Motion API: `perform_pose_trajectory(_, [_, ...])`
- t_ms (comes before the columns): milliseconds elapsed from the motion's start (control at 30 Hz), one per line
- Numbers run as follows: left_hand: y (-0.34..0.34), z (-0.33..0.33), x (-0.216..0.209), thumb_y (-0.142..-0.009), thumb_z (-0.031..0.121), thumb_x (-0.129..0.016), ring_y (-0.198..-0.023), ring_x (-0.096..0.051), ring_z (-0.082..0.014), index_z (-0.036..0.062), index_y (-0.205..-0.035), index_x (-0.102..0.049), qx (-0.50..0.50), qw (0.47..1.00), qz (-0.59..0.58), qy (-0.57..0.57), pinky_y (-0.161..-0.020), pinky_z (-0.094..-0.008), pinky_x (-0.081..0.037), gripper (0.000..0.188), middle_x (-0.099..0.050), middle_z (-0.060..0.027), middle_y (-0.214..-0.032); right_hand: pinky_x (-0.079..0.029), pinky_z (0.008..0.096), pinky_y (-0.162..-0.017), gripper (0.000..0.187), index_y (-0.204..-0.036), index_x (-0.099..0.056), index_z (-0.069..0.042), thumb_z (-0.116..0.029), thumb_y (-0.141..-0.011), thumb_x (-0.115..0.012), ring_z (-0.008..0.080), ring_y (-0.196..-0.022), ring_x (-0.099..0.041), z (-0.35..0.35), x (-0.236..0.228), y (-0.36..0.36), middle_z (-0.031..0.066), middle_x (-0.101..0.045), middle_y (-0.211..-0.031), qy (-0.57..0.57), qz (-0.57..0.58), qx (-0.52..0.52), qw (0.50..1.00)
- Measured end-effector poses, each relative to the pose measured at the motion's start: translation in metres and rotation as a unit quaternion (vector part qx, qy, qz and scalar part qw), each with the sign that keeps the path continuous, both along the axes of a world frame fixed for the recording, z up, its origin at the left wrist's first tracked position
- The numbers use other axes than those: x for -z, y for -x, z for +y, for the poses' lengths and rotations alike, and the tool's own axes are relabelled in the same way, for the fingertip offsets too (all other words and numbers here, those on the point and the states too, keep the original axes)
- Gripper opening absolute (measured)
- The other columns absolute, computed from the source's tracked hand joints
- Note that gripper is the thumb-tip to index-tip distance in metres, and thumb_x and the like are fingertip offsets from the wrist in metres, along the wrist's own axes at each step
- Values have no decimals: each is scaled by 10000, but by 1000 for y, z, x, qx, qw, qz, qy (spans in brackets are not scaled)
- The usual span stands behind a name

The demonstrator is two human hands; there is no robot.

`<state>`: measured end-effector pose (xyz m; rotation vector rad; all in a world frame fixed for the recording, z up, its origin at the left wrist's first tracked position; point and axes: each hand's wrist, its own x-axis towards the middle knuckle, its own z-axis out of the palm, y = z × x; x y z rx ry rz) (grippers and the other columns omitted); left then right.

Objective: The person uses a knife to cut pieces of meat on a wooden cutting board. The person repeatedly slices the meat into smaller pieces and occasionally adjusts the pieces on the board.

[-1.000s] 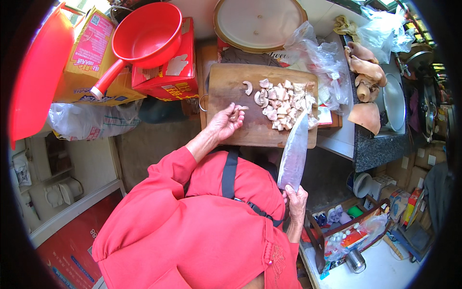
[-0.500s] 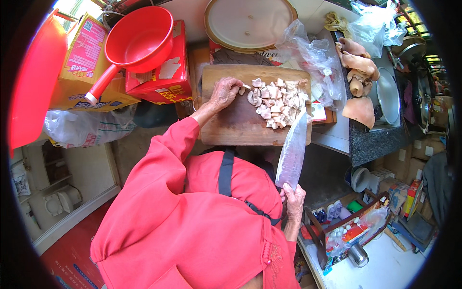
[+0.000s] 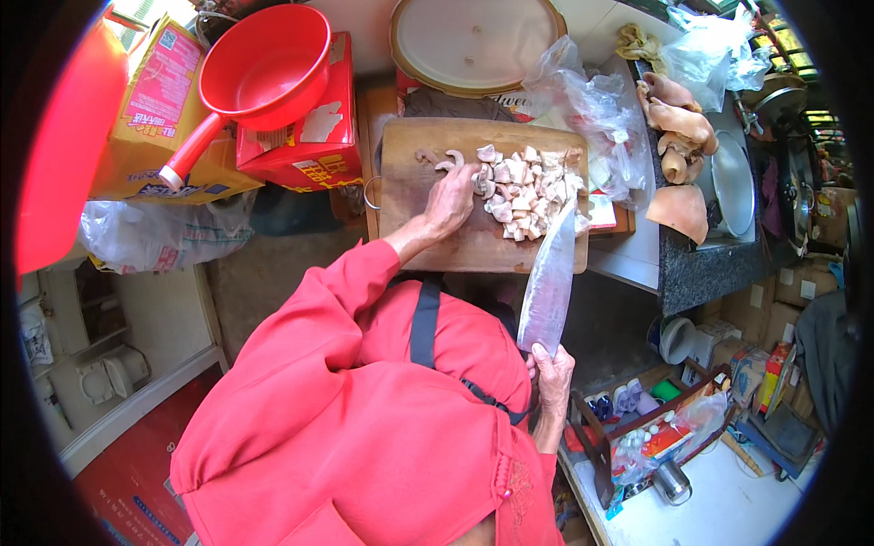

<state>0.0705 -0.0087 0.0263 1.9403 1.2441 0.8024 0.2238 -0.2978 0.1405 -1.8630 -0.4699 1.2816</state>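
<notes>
A wooden cutting board (image 3: 423,241) lies in front of me. On its right half is a heap of pale diced meat (image 3: 528,187), with skin or fat on some pieces. My left hand (image 3: 451,202) is at the heap's left edge, its fingers closed round a curved meat piece and partly hiding it. Just beyond the knuckles lie a few loose curved slices (image 3: 450,161) and small scraps. My right hand (image 3: 552,371) grips a broad-bladed kitchen knife (image 3: 548,282) by the handle. Its blade points away from me, the tip over the heap's right front edge.
Larger meat pieces (image 3: 678,214) rest on the dark counter at right, beside a metal basin (image 3: 733,182). Clear plastic bags (image 3: 605,136) crowd the board's far right. A red dipper (image 3: 264,68) sits on boxes at left. A wooden caddy (image 3: 605,464) stands at lower right.
My left hand has moved right and nearer to me, from the loose slices to the heap's edge. Slices it was touching now lie on the board. The knife has barely shifted.
</notes>
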Motion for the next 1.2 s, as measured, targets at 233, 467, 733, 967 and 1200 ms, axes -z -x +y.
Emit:
perform_pose_trajectory(233, [-20,48,1,-781,244,-641,-860,-634,-378,16,-920,-654,30,980,128,149,-764,-443,-491,266,-655,-227,-865,-406,231,-498,217,-829,-602,4,-205,-886,-605,84,-527,-501,-1,-1,-3,33,-574,-654,8,-4,-7,1000])
perform_pose_trajectory(467, [-9,48,-1,-826,167,-631,-651,-610,-151,35,-850,-663,4,938,7,347,-563,-295,-488,138,-650,-87,-729,-406,235,-495,220,-834,-603,6,-208,-885,-611,87,-526,-503,-2,2,-3,31,-571,-650,-4,-7,-2,1000])
perform_pose_trajectory(733, [28,29,-9,-940,175,-579,-630,-583,-92,67,-974,-621,9,690,-372,620,-518,-220,-483,121,-635,-25,-825,-406,229,-499,220,-850,-611,5,-212,-887,-611,79,-527,-499,4,3,-5,31,-573,-651,8,14,-6,1000])
perform_pose_trajectory(967, [32,19,-4,-939,169,-571,-800,-658,-144,15,-981,-621,68,640,-472,603,-673,-219,-570,167,-651,-84,-919,-400,228,-504,202,-857,-613,2,-199,-886,-612,76,-533,-498,12,0,-3,24,-576,-655,16,2,-40,999])
perform_pose_trajectory(1200, [38,10,4,-949,175,-555,-699,-621,-124,52,-1032,-594,40,631,-449,631,-571,-223,-508,153,-639,-53,-883,-400,228,-511,183,-859,-612,1,-180,-884,-608,73,-538,-494,15,-4,-2,20,-574,-658,16,-19,-67,997])
